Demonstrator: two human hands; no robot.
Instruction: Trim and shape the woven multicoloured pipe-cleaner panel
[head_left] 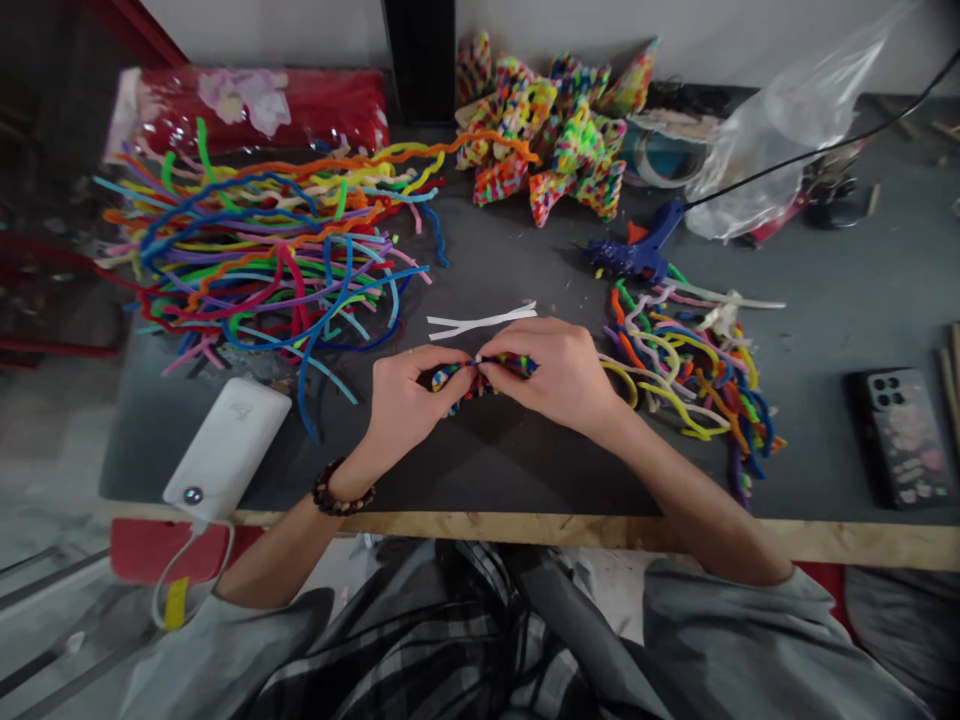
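A small multicoloured woven pipe-cleaner piece is pinched between my two hands over the front of the dark table. My left hand grips its left part with thumb and index finger, and my right hand grips the right part. Both sets of fingertips meet at the middle of the piece and hide much of it. Just beyond them lie two thin white strips, crossed over each other. Finished-looking multicoloured bows are piled at the back.
Long loose pipe cleaners spread across the left. Shorter pipe-cleaner pieces lie right of my hands, below a blue glue gun with a black cord. A white power bank, a phone and a clear plastic bag are also there.
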